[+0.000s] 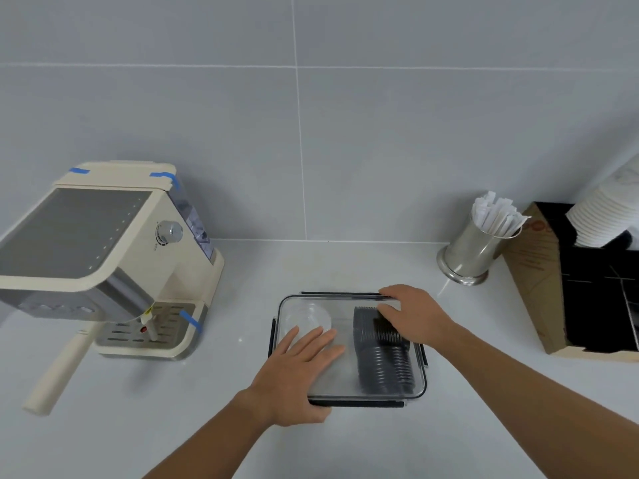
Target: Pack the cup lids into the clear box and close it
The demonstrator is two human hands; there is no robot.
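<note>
A cream coffee machine (107, 257) stands at the far left of the white counter (173, 426), its long handle (58, 369) pointing toward the near left. At the far right, a steel cup (472, 254) holds paper-wrapped sticks (496, 216), and just beside it to the right is a brown carton (539, 274) with black dividers and a leaning stack of white cups (601, 216). None of these touches the box; the counter around it is bare.

The clear box (420, 382) sits in the middle of the counter, rectangular with rounded corners and dark latches along its edges (the near latch (366, 404) shows as a black strip). A clear cover (342, 305) lies on top of it. Through it, a row of dark lids (383, 368) stands on edge along the right side, and clear lids (307, 318) lie at the far left.

The left hand (297, 375) rests flat on the near left of the cover, fingers (321, 340) spread and unclenched, thumb down by the near edge. The right hand (415, 316) presses on the far right corner, fingers (389, 309) bent over the cover above the dark lids; it grasps nothing.
</note>
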